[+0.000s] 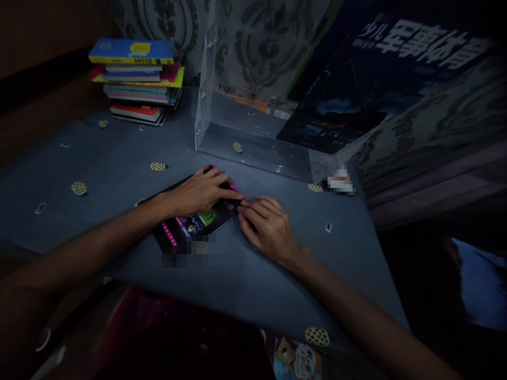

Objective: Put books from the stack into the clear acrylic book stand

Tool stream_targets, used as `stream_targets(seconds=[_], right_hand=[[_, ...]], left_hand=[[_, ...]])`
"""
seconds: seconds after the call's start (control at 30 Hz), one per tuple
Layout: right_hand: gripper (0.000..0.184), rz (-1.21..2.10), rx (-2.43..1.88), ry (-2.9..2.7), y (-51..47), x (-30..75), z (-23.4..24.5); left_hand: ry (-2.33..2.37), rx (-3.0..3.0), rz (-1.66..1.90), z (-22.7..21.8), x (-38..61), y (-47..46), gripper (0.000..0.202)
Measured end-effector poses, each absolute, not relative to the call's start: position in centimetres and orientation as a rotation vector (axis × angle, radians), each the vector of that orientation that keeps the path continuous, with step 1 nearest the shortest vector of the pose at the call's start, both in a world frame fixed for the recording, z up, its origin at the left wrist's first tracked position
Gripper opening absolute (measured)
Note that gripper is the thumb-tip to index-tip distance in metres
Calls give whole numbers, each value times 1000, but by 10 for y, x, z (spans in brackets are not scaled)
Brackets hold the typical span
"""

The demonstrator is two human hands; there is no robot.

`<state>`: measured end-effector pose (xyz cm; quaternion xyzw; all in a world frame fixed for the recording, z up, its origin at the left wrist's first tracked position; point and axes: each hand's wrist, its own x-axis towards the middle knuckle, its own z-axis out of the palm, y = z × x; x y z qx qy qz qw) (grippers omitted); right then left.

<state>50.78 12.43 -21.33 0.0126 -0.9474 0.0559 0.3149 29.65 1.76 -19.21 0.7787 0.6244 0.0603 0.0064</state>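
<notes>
A black book [222, 215] with a pink edge and small coloured pictures lies at an angle on the blue-grey tabletop. My left hand [200, 191] rests flat across its upper part, fingers stretched toward the pink edge, and covers much of the cover. At the book's right corner, my right hand [267, 224] has its fingers closed together, thumb and fingertips pinching the edge. The exact grip there is partly hidden by my own fingers.
Behind the hands stands a clear acrylic stand [257, 150] with a large dark-blue magazine [348, 105] leaning in it. A stack of books [137, 84] sits at the back left. A small blurred item [339, 182] lies by the stand's right corner. The table [348, 264] ends at right.
</notes>
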Motion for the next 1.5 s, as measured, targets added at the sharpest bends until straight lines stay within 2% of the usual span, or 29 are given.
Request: stream_targets(seconds=[0.3,0.6,0.87,1.0,1.17,1.3,1.5], right_hand=[[31,349,-86,-2653,134,496,-219],[40,577,29,-2718,174,450,-230],[43,522,-11,-2750,174,444,-231],[40,410,-50,-2779,150,454,-224],[37,370,140,-2785,101,481,-210],[44,320,247,-2766,71,494,-206],[24,315,206,-2695,65,491,-208]], left_hand=[[2209,2352,151,-197,292,18,55],[2572,2025,130,-196,281,24,50],[2594,1989,173,-200,276,25,50],[2568,1988,236,-203,276,25,48],[2566,1974,305,-204,275,25,46],[2579,1979,255,-202,276,25,48],[2574,1920,260,-199,278,26,47]])
